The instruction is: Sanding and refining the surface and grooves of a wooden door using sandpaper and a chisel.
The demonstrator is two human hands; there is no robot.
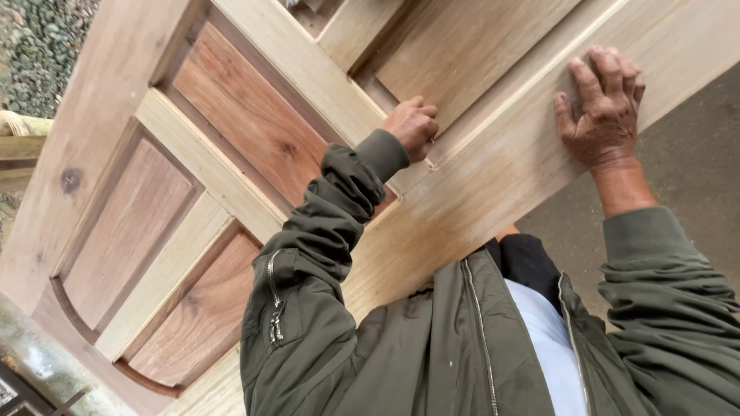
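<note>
Big wooden door [478, 177] fills most of the view, lying flat and running corner to corner, with recessed reddish panels [247, 115] set between paler rails. Looks unfinished, bare wood all over. Gravel [38, 46] shows past the door's far corner, and a grey floor [694, 169] runs along its near edge on the right side.

The person leans right over the door in an olive green zip jacket [432, 347] with a light shirt under it.

The right hand [605, 108] lies flat on the door's wide outer board near the edge, fingers spread, palm down, gripping nothing.

The left hand [412, 127] is curled into a loose fist against the door's middle rail, right by a panel groove. Can't tell whether it's holding anything small inside.
</note>
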